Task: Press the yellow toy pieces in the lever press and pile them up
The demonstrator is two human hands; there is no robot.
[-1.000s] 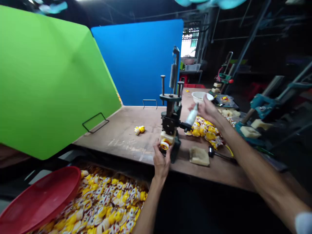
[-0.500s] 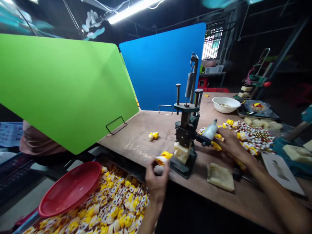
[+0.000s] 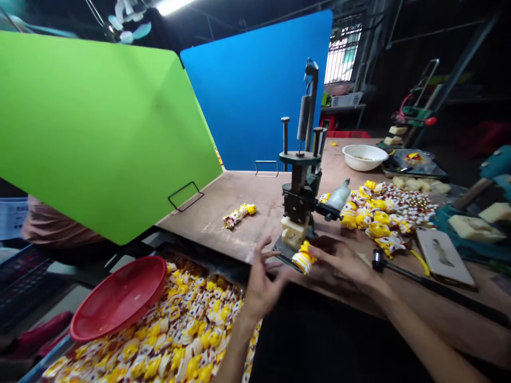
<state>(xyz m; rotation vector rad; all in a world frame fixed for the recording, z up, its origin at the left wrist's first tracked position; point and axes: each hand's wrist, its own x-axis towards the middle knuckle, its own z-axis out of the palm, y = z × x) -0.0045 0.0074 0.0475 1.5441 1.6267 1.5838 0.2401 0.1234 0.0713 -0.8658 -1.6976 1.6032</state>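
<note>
My right hand [image 3: 345, 261] pinches a small yellow-and-white figurine [image 3: 304, 258] in front of the hand press [image 3: 297, 197], just below its cream block [image 3: 294, 230]. Beside it on the left, my left hand [image 3: 264, 282] has its fingers spread and holds nothing; its fingertips are slightly blurred. Farther back on the table, left of the press, lie more yellow-and-white figurines [image 3: 238, 215], close together. A pile of yellow figurines [image 3: 369, 210] rests to the right of the press, behind my right hand.
A red basin [image 3: 120, 300] sits on a bin full of yellow-and-white pieces [image 3: 187, 330] at lower left. Green [image 3: 107, 133] and blue panels [image 3: 255, 96] stand behind. To the right are a black-headed hammer [image 3: 378, 260], a phone [image 3: 445, 255] and a white bowl [image 3: 364, 158].
My left hand has let go of its figurine, which now lies by the other one left of the press. My right hand has come from the pile to the press front with a figurine.
</note>
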